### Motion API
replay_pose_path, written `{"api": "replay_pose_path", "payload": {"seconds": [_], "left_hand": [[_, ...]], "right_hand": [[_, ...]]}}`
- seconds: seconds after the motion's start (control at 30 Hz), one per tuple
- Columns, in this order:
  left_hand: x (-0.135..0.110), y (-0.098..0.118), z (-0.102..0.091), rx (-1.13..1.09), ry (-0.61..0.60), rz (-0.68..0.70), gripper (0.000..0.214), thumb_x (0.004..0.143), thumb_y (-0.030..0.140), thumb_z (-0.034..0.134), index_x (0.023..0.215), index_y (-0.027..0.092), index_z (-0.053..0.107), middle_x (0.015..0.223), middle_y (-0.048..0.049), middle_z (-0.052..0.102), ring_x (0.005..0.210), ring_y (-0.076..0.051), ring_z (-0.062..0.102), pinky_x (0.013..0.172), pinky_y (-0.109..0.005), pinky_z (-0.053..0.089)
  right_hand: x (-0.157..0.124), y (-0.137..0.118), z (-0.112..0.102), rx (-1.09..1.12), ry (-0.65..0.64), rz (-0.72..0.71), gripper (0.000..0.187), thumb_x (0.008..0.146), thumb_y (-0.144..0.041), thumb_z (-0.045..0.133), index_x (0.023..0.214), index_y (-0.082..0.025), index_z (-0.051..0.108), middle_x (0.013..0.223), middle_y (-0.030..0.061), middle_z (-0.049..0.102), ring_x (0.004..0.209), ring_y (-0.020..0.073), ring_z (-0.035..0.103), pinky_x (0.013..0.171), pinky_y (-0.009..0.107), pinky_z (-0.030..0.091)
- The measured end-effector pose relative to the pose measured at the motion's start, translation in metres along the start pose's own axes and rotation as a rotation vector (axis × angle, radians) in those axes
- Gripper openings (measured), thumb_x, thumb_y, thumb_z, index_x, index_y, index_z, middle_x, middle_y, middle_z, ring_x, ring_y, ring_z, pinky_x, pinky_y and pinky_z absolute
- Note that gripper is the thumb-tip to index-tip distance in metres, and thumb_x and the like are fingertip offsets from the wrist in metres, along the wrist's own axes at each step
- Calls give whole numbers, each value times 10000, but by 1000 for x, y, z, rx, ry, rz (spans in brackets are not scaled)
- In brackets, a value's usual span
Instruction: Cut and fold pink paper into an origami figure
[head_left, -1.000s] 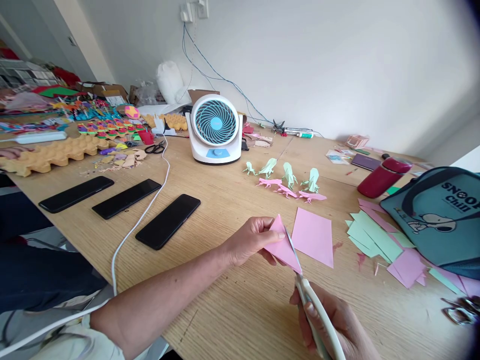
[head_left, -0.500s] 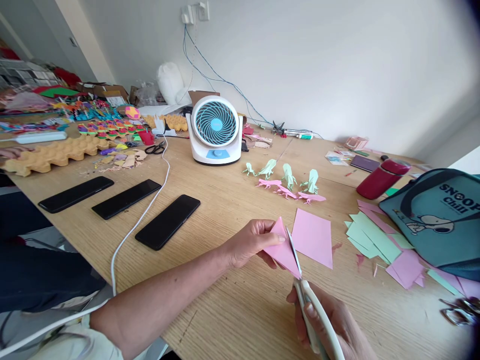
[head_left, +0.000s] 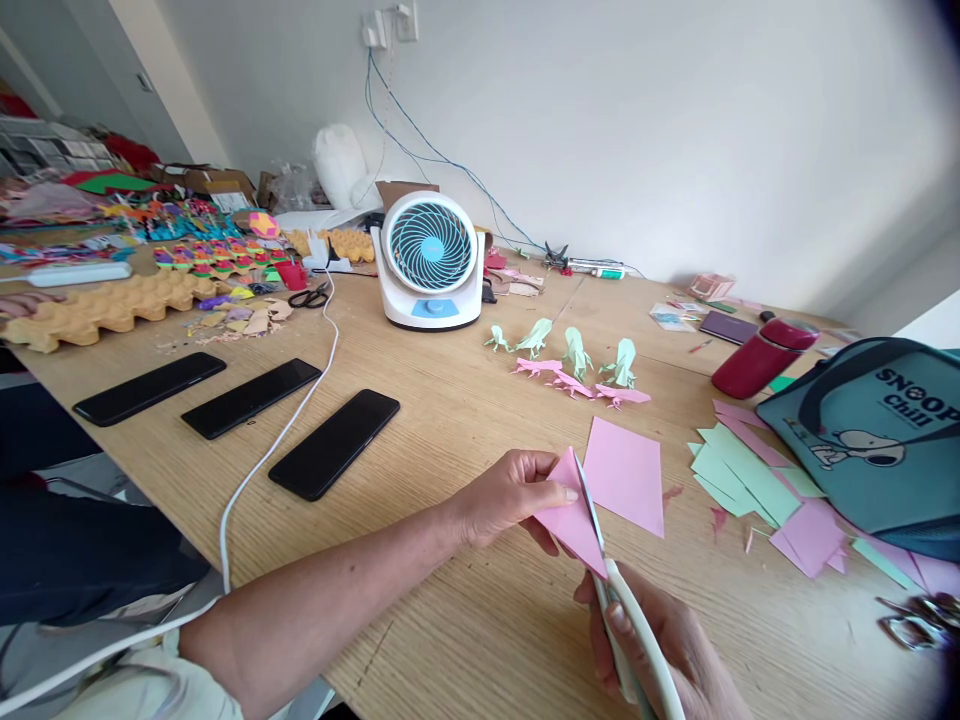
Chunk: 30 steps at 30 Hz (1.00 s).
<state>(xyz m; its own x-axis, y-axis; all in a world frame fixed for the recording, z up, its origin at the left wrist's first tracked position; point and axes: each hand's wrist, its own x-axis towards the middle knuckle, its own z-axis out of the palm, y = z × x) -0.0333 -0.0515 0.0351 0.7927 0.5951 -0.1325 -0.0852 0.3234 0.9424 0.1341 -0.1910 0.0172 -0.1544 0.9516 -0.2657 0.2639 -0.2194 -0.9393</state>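
Observation:
My left hand (head_left: 525,492) pinches a folded pink paper triangle (head_left: 574,518), thumb on top and fingers beneath. White-handled scissors (head_left: 637,625) are gripped in my right hand (head_left: 671,635), at the lower middle. Their blades lie along the triangle's right edge, the tip close to its upper corner. Just behind them a flat pink paper sheet (head_left: 626,475) rests on the table. Farther back stand several folded green paper figures (head_left: 576,352), and in front of them a row of pink paper figures (head_left: 574,382).
A blue-and-white fan (head_left: 433,260) stands at the back. Several black phones (head_left: 335,443) and a white cable (head_left: 281,430) lie to the left. On the right are green paper sheets (head_left: 750,475), a red bottle (head_left: 765,358) and a teal bag (head_left: 870,440). Another person's hand (head_left: 30,303) shows far left.
My left hand and the paper triangle have shifted slightly right and down, bringing the paper's lower corner deeper towards the scissors' pivot. My right hand has barely moved.

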Motion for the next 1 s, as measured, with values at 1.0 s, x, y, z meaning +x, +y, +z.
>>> {"api": "replay_pose_path", "payload": {"seconds": [1.0], "left_hand": [[-2, 6, 3, 33, 50, 138, 440, 920, 485, 499, 671, 127, 562, 597, -9, 567, 492, -107, 567, 418, -207, 503]], "right_hand": [[6, 8, 4, -32, 17, -1, 572, 890, -711, 392, 895, -174, 587, 558, -7, 560, 493, 123, 477, 504, 240, 381]]}}
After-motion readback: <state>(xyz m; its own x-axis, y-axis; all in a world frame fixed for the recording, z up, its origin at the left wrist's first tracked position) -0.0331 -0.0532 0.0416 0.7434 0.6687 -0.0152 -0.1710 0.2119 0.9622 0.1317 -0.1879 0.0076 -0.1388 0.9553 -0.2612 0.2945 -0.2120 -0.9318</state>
